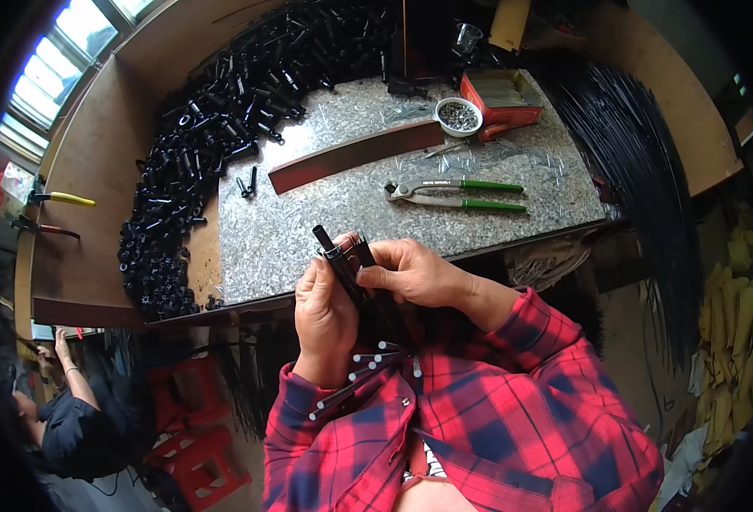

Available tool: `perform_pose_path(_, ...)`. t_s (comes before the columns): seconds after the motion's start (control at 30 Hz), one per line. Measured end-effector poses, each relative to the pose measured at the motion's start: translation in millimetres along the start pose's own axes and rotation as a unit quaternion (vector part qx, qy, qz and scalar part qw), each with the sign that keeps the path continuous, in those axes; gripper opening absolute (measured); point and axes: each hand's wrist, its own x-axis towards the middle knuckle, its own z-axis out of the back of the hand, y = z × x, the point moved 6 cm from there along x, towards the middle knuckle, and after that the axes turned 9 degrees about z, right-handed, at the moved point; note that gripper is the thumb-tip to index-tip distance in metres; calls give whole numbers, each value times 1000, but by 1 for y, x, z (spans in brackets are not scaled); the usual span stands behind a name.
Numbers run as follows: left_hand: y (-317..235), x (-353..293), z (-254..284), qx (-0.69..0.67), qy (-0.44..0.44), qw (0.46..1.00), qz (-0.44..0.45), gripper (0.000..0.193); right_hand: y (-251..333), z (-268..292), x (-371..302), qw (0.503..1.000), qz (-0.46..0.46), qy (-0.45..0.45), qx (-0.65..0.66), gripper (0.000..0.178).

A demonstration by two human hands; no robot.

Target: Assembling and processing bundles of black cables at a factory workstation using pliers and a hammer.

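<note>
Green-handled pliers (458, 194) lie on the speckled metal counter (308, 222), beside a long dark red strip (355, 155). A white bowl (458, 116) of small metal bits touches an orange box (503, 98). Black plastic parts (214, 128) heap along the left. Another person (61, 418) sits lower left.

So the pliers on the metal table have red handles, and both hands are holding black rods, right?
Not quite. The pliers on the metal table have green handles, not red; the head view shows it. The rest holds: the left hand and the right hand both hold the black rods.
</note>
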Motion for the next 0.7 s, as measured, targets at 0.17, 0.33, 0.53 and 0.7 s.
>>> perform_pose_path(0.17,1,-1,1,15,-57,998,-34,36,8,-3,3,1000,19,3,16,18)
perform_pose_path(0.33,1,0,1,31,-60,997,-36,37,5,-3,5,993,74,-39,-82,21)
perform_pose_path(0.53,2,6,-6,45,-65,997,-22,35,27,-12,-2,947,110,-49,-297,25)
perform_pose_path(0.7,-2,10,-5,50,-29,998,-6,37,28,-7,6,930,97,18,-355,25)
